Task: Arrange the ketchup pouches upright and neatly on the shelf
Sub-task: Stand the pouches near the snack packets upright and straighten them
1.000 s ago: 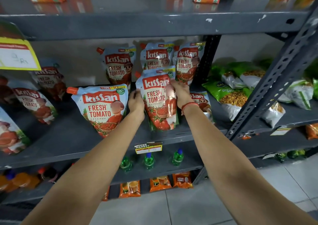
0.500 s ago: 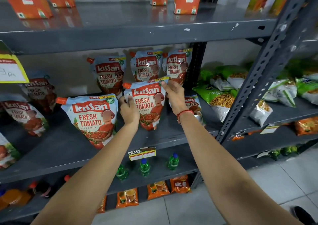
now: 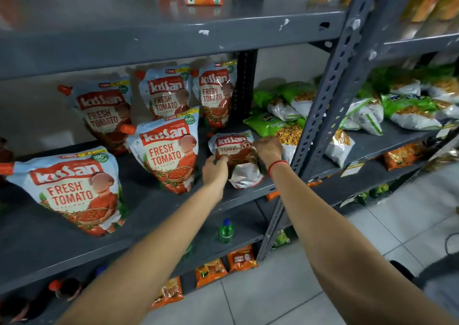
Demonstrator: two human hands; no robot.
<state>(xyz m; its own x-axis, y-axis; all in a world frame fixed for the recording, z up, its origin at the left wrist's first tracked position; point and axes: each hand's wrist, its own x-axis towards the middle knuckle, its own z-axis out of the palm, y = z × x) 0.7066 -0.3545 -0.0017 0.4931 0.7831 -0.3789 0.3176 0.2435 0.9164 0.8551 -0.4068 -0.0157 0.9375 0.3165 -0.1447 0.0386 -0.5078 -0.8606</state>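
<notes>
1. Silver foil shows at the bottom of the slumped pouch [image 3: 236, 155], which lies tipped back just beside the grey upright post [image 3: 320, 116], at the right end of the middle shelf [image 3: 159, 215]; both hands are on it.
2. The left hand [image 3: 215, 169] grips the pouch's lower left edge, fingers curled closed on it; the right hand [image 3: 268, 148] presses against its upper right corner, though whether those fingers wrap round the edge or only push, I cannot tell.
3. Left of the post and next to the held one, a front pouch [image 3: 169, 150] stands upright with its label facing out; further left, a big pouch [image 3: 74, 190] near the shelf's front edge leans a little, its orange cap pointing left.
4. Behind these, well back from the post, three back pouches [image 3: 164, 93] stand against the wall, roughly in a row but unevenly spaced and tilted.
5. On the far side of the post lie green snack bags [image 3: 280, 126], not part of the job.
6. By my reckoning the work is about half done: several pouches stand, but the held one is not yet upright; the big pouch and the back row probably want squaring up, and more pouches at the dim left edge are too cut off to judge.
</notes>
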